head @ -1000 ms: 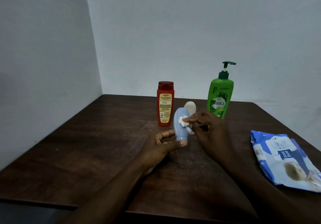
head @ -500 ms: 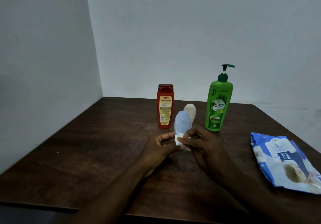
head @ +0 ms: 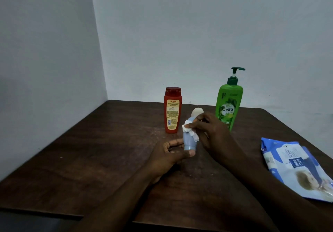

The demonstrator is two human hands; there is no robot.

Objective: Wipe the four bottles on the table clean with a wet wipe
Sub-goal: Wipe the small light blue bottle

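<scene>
Here left fingers (head: 173, 143) grip blue bottle (head: 188, 140), right fingers (head: 202, 119) pinch wipe (head: 187, 126) (cream bottle (head: 197, 111) half-hidden)

Centre frame: a pale blue bottle (head: 188, 138) under a white wipe (head: 189, 129); behind it a red bottle (head: 172, 110), a cream bottle (head: 196, 112), a green pump bottle (head: 228, 103). Lower right: a blue-and-white wipes pack (head: 295, 165). The table (head: 90, 150) is dark brown.

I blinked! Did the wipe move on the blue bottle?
Yes, the wet wipe slid up, from below the base of the red bottle to level with its lower label.
</scene>
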